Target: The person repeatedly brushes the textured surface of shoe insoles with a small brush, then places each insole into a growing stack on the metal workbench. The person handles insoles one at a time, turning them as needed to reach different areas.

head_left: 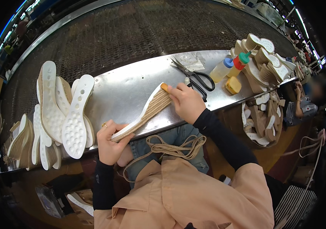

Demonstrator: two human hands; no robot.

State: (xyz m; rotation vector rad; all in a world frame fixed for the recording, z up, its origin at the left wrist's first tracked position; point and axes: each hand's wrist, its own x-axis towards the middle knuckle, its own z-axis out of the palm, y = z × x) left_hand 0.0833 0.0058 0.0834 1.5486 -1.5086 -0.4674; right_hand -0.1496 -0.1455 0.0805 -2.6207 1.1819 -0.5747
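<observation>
A wedge shoe sole [151,107], white on top with braided tan rope round its side, lies tilted across my lap at the metal table's edge. My left hand [111,139] is closed round its narrow lower end, thumb and fingers on either side. At the thick upper end, my right hand [188,101] pinches a small yellow-orange piece [165,87], sponge-like, against the sole's edge. A coil of tan braided cord [176,147] lies on my lap. Black-handled scissors [193,74] rest just beyond my right hand.
White-topped wedge soles [75,118] stand stacked at left, and more [264,61] at right. Near the latter are a blue-capped bottle [220,70], a green-capped bottle [241,63] and a yellow block [233,85]. A bin of soles [262,139] sits below; a mesh conveyor [132,30] runs behind.
</observation>
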